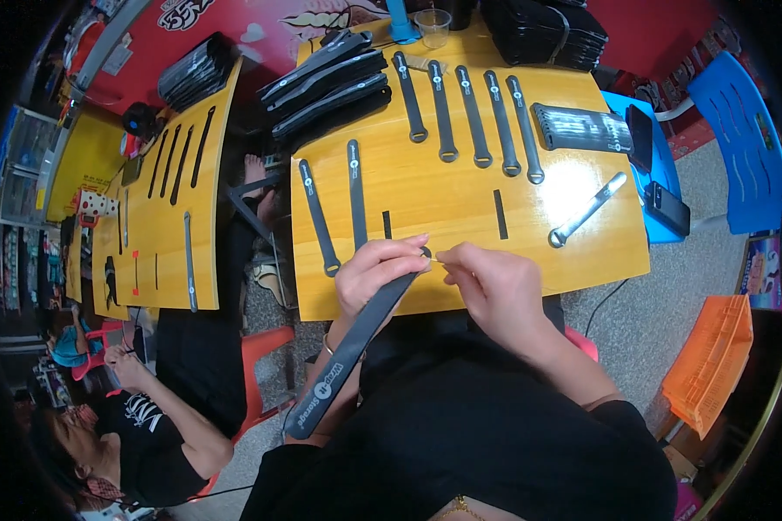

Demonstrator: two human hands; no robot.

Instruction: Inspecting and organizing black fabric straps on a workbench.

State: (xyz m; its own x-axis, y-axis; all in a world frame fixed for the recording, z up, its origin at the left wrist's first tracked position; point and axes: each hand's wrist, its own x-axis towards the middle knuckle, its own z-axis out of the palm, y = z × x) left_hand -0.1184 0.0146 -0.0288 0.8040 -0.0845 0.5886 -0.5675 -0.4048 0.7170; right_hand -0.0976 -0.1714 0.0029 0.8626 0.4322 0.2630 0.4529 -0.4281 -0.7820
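A long black strap (347, 354) with white print runs down from my left hand (378, 267), whose fingers are closed round its upper end. Its free end hangs over the near table edge, close to my left forearm. Facing it, my right hand (497, 288) is closed in a pinch on a thin yellowish piece (437, 260) that meets the strap's tip; most of that piece is hidden by the fingers. Beyond my hands, two short black strips (500, 214) lie on the table. One strap (354, 187) lies just past my left hand, partly covered by it.
Several straps with oval end loops (476, 122) lie across the yellow table (443, 187). Strap stacks (330, 82) and a wrapped bundle (582, 128) lie farther back. Phones (667, 208) rest on a blue stool at right. A co-worker (161, 425) sits at the left table.
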